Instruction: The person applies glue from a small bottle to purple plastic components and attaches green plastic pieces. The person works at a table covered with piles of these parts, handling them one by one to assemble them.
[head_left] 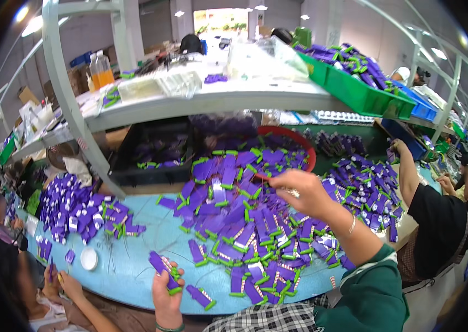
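The left hand squeezes a near purple piece (likely light and stiff; pinch its flat sides); the right hand's grip I can't tell.

No readable text — no legible labels, no legible numbers, no readable signs

Glaring far opening; bowed, black edges

Blue tbl, wht shelf abv; bright bk opening; lts on.
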A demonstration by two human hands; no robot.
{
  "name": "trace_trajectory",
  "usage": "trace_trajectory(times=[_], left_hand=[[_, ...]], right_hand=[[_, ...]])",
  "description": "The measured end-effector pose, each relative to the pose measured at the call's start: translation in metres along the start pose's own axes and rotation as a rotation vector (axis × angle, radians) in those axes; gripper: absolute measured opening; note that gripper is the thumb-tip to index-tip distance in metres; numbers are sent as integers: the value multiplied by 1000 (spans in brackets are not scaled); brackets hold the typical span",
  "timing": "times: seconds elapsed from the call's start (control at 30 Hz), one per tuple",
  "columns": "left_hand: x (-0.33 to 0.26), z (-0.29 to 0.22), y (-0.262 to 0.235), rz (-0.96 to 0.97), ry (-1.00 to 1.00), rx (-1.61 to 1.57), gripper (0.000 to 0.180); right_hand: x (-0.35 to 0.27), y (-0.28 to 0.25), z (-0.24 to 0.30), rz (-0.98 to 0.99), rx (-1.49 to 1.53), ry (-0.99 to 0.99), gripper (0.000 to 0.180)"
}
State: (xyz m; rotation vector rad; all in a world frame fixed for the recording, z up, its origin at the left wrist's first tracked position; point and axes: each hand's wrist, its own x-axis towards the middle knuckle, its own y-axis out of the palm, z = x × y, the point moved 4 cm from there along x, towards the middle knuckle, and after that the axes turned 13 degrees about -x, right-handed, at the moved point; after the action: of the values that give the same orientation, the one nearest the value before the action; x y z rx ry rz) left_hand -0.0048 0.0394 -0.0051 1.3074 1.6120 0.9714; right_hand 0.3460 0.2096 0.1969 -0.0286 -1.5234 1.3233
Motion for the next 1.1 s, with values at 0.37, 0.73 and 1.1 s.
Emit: trace_trajectory(times=[0.37,0.73,1.1], left_hand=[[-14,40,14,24,-213,17,47],[-5,34,16,75,-144,245,40],[-14,61,53,240,-284,243,36]], right_hand=[[187,-18,-94,-305,-26,261,38],[238,20,-102,-323,-418,419,39],[-53,26,79,146,644,447,37]])
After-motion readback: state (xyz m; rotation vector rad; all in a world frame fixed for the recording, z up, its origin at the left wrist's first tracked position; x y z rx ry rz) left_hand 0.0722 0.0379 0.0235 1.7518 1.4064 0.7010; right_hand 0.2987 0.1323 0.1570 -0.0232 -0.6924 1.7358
